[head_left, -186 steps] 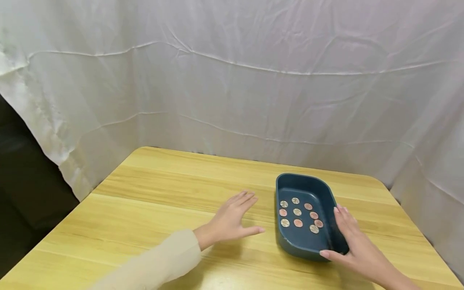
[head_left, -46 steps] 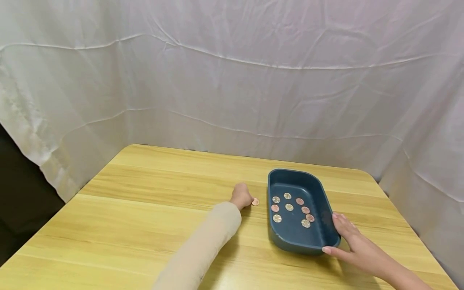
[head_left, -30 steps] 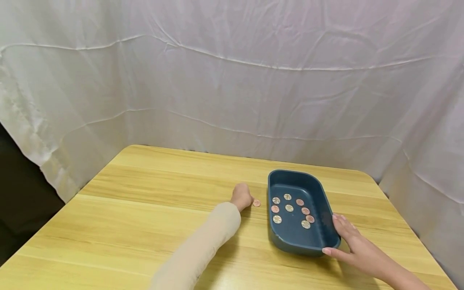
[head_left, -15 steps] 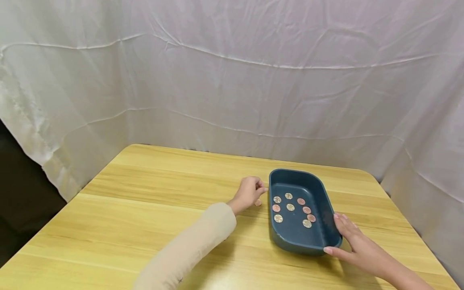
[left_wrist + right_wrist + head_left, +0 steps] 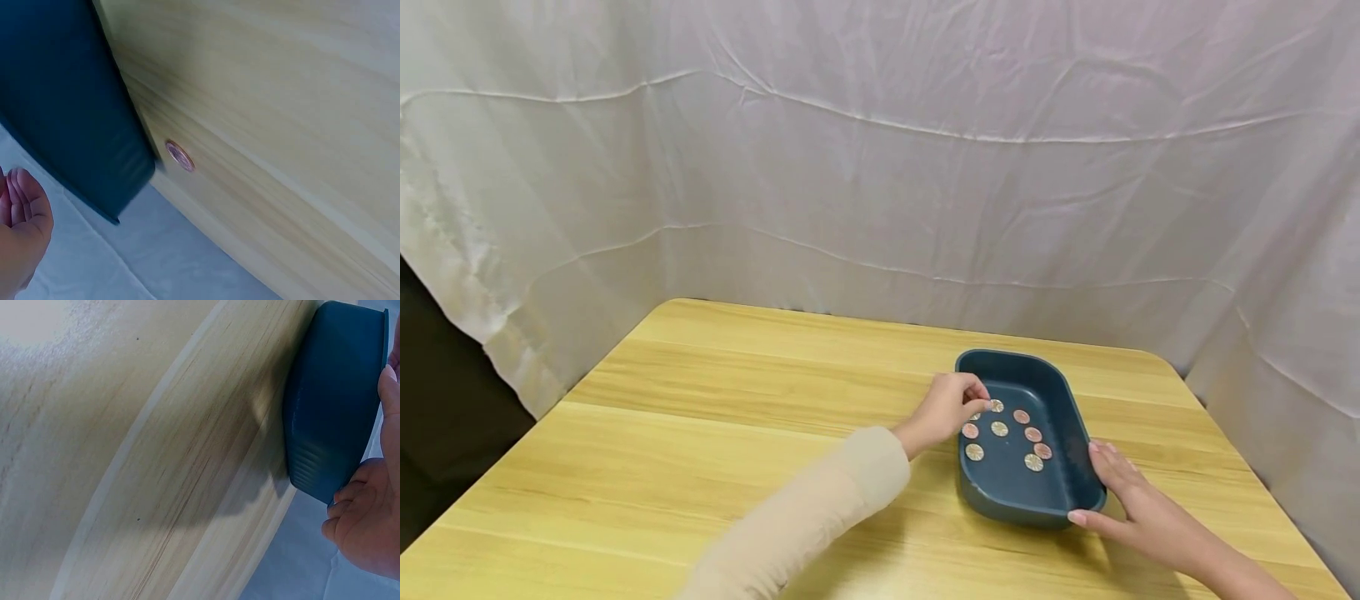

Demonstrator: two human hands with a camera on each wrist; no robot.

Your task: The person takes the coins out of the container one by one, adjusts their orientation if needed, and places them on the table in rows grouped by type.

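A dark blue tray [image 5: 1026,492] stands on the table with several coins inside, some copper-pink [image 5: 1033,434] and some pale gold [image 5: 1033,462]. My left hand [image 5: 943,408] reaches over its left rim, fingers loosely bent. Its thumb tip and fingertips are right beside a pale gold coin [image 5: 996,406] near the far end, and another is partly hidden under the hand. No coin shows between the fingers. My right hand [image 5: 1142,508] grips the tray's near right corner. In the left wrist view, a copper coin [image 5: 180,155] lies on the table beside the tray; the left hand hides it from the head view.
The wooden table [image 5: 737,400] extends far to the left of the tray. White cloth [image 5: 880,183] hangs behind and along the sides of the table. Something dark [image 5: 452,433] shows beyond the table at the far left.
One copper coin has gone from the tray to the table on its left. My left hand has left that coin and moved right over the tray. The right hand stays at the tray's corner.
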